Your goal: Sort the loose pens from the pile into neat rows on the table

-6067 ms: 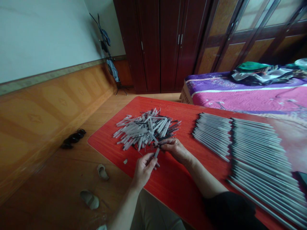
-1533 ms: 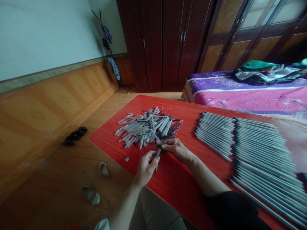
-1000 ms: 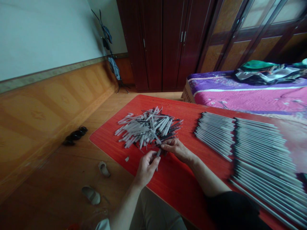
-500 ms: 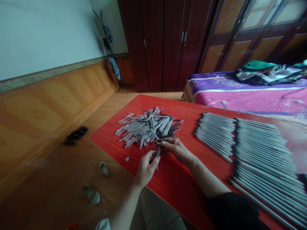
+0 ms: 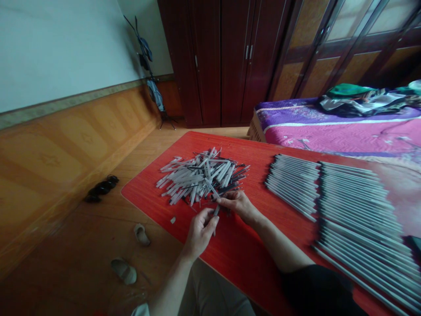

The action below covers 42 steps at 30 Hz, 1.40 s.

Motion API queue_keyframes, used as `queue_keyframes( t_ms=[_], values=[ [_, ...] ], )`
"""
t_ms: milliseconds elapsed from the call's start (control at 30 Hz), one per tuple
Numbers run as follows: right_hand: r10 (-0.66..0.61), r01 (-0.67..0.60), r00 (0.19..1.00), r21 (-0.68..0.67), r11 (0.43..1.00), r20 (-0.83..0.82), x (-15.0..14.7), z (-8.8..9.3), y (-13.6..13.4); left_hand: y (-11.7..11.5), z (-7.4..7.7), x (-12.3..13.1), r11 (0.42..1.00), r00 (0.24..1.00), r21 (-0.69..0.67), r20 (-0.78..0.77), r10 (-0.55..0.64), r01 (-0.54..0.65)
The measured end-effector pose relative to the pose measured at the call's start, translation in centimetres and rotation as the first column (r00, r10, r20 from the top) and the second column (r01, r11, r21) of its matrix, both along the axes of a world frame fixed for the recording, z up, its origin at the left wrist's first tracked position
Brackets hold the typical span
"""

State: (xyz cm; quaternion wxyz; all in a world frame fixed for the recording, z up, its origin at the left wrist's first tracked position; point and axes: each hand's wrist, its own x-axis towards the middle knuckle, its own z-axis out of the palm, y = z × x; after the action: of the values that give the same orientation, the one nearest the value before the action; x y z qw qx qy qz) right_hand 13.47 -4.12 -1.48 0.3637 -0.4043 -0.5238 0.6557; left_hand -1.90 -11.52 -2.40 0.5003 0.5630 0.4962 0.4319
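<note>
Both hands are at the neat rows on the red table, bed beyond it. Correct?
No: the head view shows the left hand and right hand by the loose pile, not the neat rows. Red table and bed: as you say.

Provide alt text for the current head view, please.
A person's left hand holds a thin grey piece over a red table, the right hand near its far end. A jumbled pile of pale and dark sticks lies beyond, rows of pale rods to the right.

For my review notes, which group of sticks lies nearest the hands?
The jumbled heap, just beyond the left hand and right hand; the smaller row and bigger row, farther right, lie neatly aligned.
</note>
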Motion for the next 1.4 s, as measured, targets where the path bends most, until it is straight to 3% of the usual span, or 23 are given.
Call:
queue_keyframes(
  t_ms=[167,300,467,600,767,900,1067,1200,1400],
  values=[
    [0.035,-0.036,0.996,-0.014,0.999,-0.088,0.08,0.05,-0.01,0.02,-0.08,0.01,1.000,1.000,0.002,-0.006,0.021,-0.021],
    [-0.004,0.004,1.000,-0.031,1.000,-0.017,0.05,0.17,-0.10,0.00,-0.06,0.07,1.000,1.000,-0.012,0.000,0.025,-0.025],
    [0.049,-0.052,0.995,-0.024,0.998,-0.091,0.11,0.37,-0.19,0.03,-0.08,0.10,0.999,0.999,-0.009,-0.004,0.034,-0.034],
    [0.011,-0.011,1.000,-0.016,1.000,-0.003,0.07,0.20,-0.16,0.06,-0.16,0.08,1.000,1.000,0.001,0.004,0.018,-0.018],
    [0.057,-0.058,0.996,-0.017,0.998,-0.070,0.12,0.14,-0.12,0.04,-0.16,0.07,1.000,1.000,-0.001,-0.004,0.019,-0.019],
    [-0.002,0.003,1.000,-0.028,1.000,0.028,0.05,0.09,-0.09,0.04,-0.04,0.07,1.000,1.000,0.002,-0.010,-0.004,0.004],
    [0.059,-0.062,0.996,-0.040,0.997,-0.069,0.16,0.15,-0.06,0.00,-0.08,0.09,1.000,1.000,0.010,-0.004,0.003,-0.003],
    [0.007,-0.006,0.999,-0.032,0.999,0.040,0.12,0.22,-0.08,-0.01,-0.27,0.07,1.000,1.000,0.011,-0.016,0.007,-0.007],
    [0.048,-0.049,0.998,-0.017,0.999,-0.028,0.07,0.17,-0.06,0.05,-0.16,0.03,1.000,0.999,0.021,-0.039,-0.002,0.003]
  ],
)
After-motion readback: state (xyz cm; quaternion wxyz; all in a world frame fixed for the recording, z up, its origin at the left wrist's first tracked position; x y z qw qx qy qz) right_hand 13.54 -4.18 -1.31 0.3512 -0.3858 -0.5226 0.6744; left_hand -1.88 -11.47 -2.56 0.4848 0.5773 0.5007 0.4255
